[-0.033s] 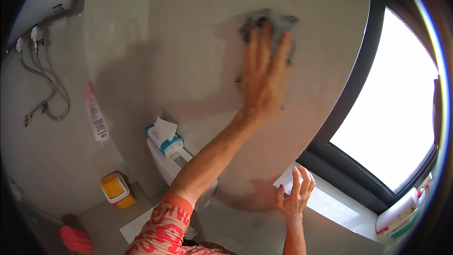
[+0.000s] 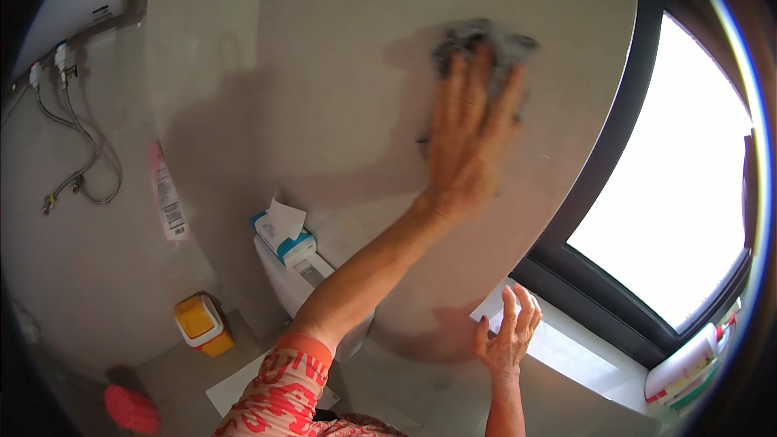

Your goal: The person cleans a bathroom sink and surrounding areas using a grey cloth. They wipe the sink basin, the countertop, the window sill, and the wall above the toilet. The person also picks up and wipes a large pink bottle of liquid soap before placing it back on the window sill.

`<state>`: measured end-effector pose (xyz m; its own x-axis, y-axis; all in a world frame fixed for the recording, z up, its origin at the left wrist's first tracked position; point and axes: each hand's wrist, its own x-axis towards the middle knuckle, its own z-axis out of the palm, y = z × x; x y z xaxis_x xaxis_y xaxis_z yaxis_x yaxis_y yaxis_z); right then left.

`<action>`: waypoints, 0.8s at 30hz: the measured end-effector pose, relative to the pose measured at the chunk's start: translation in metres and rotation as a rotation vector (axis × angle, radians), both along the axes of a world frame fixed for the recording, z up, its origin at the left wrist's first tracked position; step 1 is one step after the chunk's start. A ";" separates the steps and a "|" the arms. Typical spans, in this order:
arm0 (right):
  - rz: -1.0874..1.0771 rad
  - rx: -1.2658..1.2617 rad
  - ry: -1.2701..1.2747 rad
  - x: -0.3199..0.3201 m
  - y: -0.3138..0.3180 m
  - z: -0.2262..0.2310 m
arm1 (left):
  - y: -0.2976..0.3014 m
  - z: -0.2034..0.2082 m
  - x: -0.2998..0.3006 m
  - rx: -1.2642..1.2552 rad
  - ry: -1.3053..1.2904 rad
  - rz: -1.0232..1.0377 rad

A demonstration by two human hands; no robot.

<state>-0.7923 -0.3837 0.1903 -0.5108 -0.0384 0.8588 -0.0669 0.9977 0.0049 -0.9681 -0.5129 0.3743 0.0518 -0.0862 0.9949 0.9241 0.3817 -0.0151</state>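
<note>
My left hand [image 2: 473, 129] is raised against the beige wall [image 2: 340, 73], its fingers stretched out over a crumpled grey cloth [image 2: 506, 48]. The palm side is hidden, and the fingers and cloth are slightly blurred. The cloth bunches out beyond the fingertips, pressed to the wall surface. Lower and to the right, my right hand [image 2: 507, 332] is open with bent, parted fingers and nothing visible in it. It is over the near end of the white windowsill [image 2: 566, 352]; whether it touches the sill I cannot tell.
A bright window in a black frame [image 2: 558, 247] is on the right, with bottles [image 2: 684, 368] on the sill. Below my left arm, a tissue pack [image 2: 283, 235] lies on a white toilet tank [image 2: 273, 271]. A yellow bin [image 2: 204, 325] and red brush [image 2: 131, 409] are lower left. Hoses [image 2: 85, 146] hang left.
My left hand and the grey cloth have shifted a little to the right and slightly down along the wall. My right hand stays in the same place.
</note>
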 end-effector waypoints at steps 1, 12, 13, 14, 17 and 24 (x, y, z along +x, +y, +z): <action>-0.009 -0.010 0.000 0.001 0.001 0.000 | 0.008 -0.002 0.008 -0.037 0.039 -0.020; -0.105 0.041 -0.003 -0.002 0.007 -0.009 | 0.000 0.015 0.000 -0.062 0.023 -0.024; -0.131 0.043 -0.011 0.000 0.008 -0.012 | -0.005 0.016 -0.007 -0.035 -0.018 -0.007; -0.142 0.041 -0.013 0.000 0.009 -0.014 | -0.014 0.017 -0.014 -0.039 -0.062 0.024; -0.165 0.066 -0.027 -0.003 0.007 -0.014 | -0.041 0.015 -0.040 0.015 -0.182 0.055; -0.225 0.095 -0.132 -0.002 -0.002 -0.010 | -0.094 -0.020 -0.104 0.150 -0.362 0.053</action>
